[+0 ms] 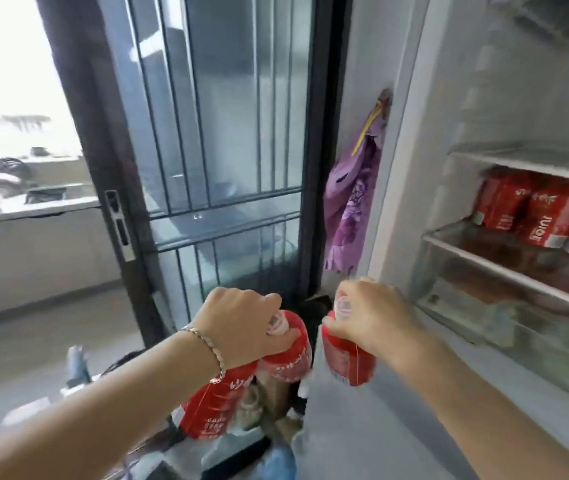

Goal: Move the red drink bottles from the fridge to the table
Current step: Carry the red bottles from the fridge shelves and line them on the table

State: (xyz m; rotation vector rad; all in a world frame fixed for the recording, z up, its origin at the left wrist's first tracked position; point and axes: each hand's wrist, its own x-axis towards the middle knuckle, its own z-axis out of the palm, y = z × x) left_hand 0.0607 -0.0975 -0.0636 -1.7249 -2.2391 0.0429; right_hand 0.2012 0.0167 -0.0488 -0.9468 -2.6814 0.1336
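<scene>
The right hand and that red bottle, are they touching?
Touching. The head view shows the right hand wrapped around the top of the red bottle, fingers closed over its cap.

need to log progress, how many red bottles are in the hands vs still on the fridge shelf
Held in the left hand: 2 red bottles
Held in the right hand: 1 red bottle
On the fridge shelf: at least 3 red bottles on shelf; the frame edge cuts off any further ones
Total visible: 6
</scene>
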